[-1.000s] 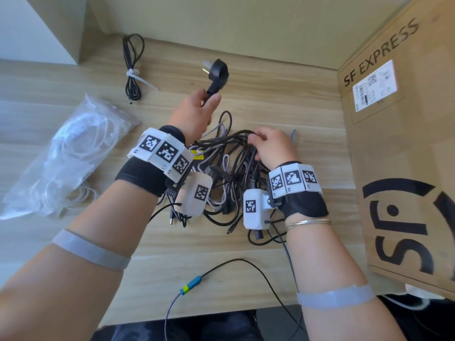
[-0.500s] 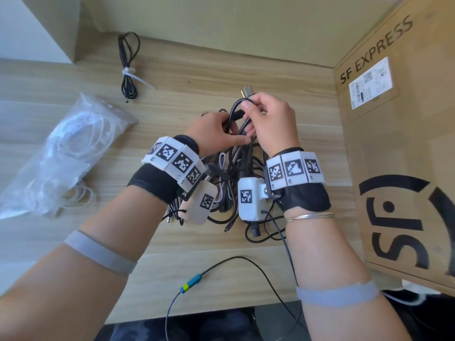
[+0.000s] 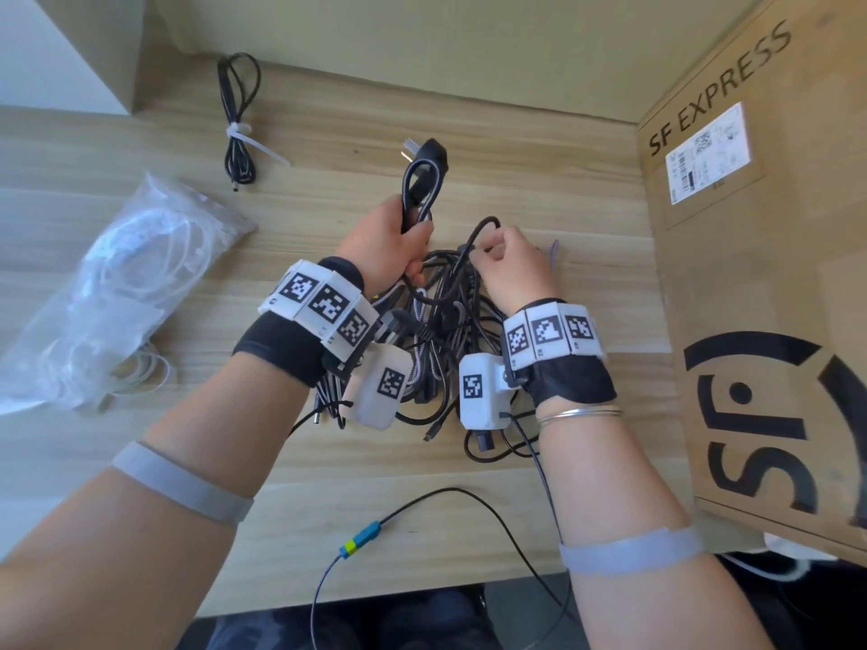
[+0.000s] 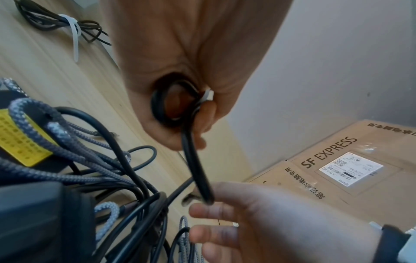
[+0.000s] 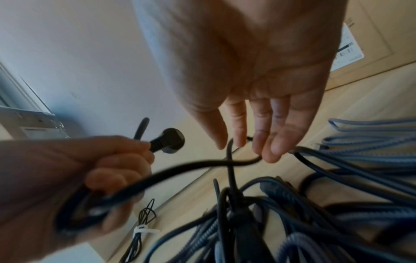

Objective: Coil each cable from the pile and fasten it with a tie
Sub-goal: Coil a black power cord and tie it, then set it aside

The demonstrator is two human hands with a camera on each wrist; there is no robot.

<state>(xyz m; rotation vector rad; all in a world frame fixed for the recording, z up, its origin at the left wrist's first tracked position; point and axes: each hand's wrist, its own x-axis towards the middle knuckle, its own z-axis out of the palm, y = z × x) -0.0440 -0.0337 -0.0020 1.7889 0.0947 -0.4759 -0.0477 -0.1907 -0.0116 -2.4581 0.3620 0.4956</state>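
Note:
My left hand point(image 3: 406, 236) grips a couple of loops of a black power cable point(image 3: 422, 190); its plug point(image 3: 434, 154) sticks out beyond the fist. The wrist view shows the loop point(image 4: 166, 106) inside the curled left fingers. From there the cable point(image 4: 198, 169) runs to my right hand point(image 3: 488, 248), which pinches a raised bend of it point(image 3: 483, 225) above the pile point(image 3: 445, 321). In the right wrist view the cable point(image 5: 229, 153) passes between thumb and fingers of the right hand point(image 5: 238, 142). The pile holds black and grey braided cables, tangled.
A coiled black cable fastened with a white tie point(image 3: 237, 131) lies at the far left. A clear bag of white ties point(image 3: 108, 283) sits left. A large cardboard box point(image 3: 750, 274) bounds the right. A thin wire with a blue-green connector point(image 3: 361, 546) lies near the table's front edge.
The hands, which met over the pile half a second ago, have parted. The left keeps the loops and plug. The right has dropped back toward the pile, holding a new bend of cable.

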